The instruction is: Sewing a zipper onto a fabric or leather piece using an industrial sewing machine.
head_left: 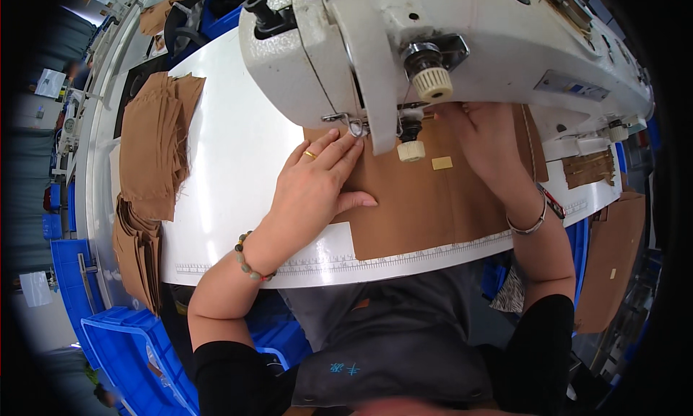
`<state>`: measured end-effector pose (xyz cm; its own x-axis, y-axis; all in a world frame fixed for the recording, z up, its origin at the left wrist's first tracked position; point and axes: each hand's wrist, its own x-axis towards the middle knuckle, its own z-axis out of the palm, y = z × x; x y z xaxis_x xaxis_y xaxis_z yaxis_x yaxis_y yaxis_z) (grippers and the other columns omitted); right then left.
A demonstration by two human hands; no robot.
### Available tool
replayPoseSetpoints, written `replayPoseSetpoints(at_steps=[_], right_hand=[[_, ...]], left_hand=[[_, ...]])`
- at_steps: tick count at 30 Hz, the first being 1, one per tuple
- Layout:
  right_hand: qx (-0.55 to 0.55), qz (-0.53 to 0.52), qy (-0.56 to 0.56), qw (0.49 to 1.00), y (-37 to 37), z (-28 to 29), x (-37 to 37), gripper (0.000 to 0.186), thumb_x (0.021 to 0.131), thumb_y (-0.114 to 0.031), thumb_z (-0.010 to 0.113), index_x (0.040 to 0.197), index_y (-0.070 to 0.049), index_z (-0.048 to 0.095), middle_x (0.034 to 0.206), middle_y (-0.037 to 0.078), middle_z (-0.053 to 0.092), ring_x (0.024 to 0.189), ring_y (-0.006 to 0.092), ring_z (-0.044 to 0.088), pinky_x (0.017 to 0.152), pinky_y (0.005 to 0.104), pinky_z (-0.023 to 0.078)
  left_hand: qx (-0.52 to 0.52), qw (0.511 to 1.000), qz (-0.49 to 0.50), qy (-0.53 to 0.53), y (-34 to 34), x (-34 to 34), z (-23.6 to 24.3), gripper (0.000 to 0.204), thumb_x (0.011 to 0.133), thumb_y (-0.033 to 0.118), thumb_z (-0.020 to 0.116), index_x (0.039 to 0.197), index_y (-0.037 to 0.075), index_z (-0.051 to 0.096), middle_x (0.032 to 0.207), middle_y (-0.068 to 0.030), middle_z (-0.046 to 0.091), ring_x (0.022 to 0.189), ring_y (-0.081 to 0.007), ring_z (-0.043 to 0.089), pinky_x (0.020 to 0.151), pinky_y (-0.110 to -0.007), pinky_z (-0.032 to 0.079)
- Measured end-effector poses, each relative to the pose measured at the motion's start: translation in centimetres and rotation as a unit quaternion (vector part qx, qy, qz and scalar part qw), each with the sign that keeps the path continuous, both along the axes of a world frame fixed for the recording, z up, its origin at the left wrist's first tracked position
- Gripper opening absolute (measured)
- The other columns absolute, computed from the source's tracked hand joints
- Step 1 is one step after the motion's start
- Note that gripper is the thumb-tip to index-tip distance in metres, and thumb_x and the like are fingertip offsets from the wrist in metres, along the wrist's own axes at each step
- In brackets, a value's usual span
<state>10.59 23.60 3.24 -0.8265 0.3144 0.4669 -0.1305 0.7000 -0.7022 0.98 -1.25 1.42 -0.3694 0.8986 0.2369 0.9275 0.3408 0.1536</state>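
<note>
the left hand [317, 181] lies flat with fingers spread on the brown fabric [419, 199], which lies on the white table [238, 149] under the sewing machine [433, 48]. the right hand [487, 138] presses the fabric beside the needle area, its fingertips partly hidden, so i cannot tell their spread. both hands sit close to the foot, so a finger could get caught, or uneven pressure could skew the seam.

Bright even overhead light, soft shadows, fisheye bending, dark vignetted corners

Brown cloth panel [419, 199] under both hands: matt, woven. White surface [231, 163] beneath: smooth, glossy. Sewing machine [447, 33] above hands: painted metal, worn, with ribbed plastic knobs.
</note>
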Motion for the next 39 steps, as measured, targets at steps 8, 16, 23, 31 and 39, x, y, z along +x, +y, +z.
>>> replayPoseSetpoints(at_steps=[8, 16, 23, 31, 39], right_hand=[[0.023, 0.018, -0.16, 0.987, 0.4, 3.3, 2.6, 0.012, 0.088, -0.009, 0.073, 0.089, 0.002, 0.077, 0.076, 0.01, 0.072, 0.07, 0.0167, 0.065, 0.066, 0.0315, 0.048], [0.095, -0.068, 0.006, 0.993, 1.9, 7.9, 9.6, 0.003, 0.088, -0.004, 0.078, 0.087, -0.001, 0.077, 0.075, 0.004, 0.069, 0.069, 0.0113, 0.063, 0.065, 0.0267, 0.045], [0.101, -0.264, 0.215, 0.935, 13.6, 6.5, 16.0, 0.018, 0.101, -0.009, 0.07, 0.113, 0.005, 0.073, 0.109, 0.009, 0.073, 0.099, 0.0109, 0.067, 0.089, 0.024, 0.053], [0.066, -0.495, 0.182, 0.847, 32.4, 6.8, 18.4, 0.046, 0.108, -0.033, 0.06, 0.14, 0.001, 0.063, 0.136, 0.013, 0.066, 0.116, 0.0174, 0.065, 0.102, 0.0292, 0.049], [-0.212, -0.346, 0.328, 0.853, 37.2, 1.0, 19.9, 0.048, 0.106, -0.03, 0.064, 0.141, 0.002, 0.058, 0.126, 0.009, 0.068, 0.111, 0.014, 0.066, 0.094, 0.0273, 0.053]], left_hand=[[-0.007, 1.0, 0.004, 0.014, -0.1, 0.1, -0.1, 0.081, 0.076, 0.057, 0.074, 0.135, 0.003, 0.066, 0.141, -0.0075, 0.066, 0.134, -0.029, 0.059, 0.107, -0.042, 0.048], [0.004, 1.0, 0.005, 0.013, -0.1, -0.1, -0.4, 0.081, 0.076, 0.055, 0.076, 0.137, 0.002, 0.066, 0.14, -0.0073, 0.066, 0.132, -0.028, 0.06, 0.107, -0.041, 0.048], [-0.001, 1.0, 0.011, 0.005, 0.0, -0.2, -0.5, 0.081, 0.076, 0.055, 0.078, 0.135, 0.0, 0.066, 0.143, -0.0096, 0.064, 0.133, -0.0306, 0.059, 0.11, -0.047, 0.045], [-0.046, 0.996, -0.066, -0.04, -1.3, 3.1, 1.7, 0.103, 0.065, 0.066, 0.082, 0.142, 0.001, 0.06, 0.151, -0.0161, 0.056, 0.142, -0.035, 0.051, 0.115, -0.05, 0.043], [-0.075, 0.993, -0.086, -0.007, -1.1, 3.4, 1.3, 0.068, 0.083, 0.033, 0.077, 0.141, 0.001, 0.06, 0.152, -0.0177, 0.055, 0.139, -0.0326, 0.055, 0.11, -0.047, 0.048]])
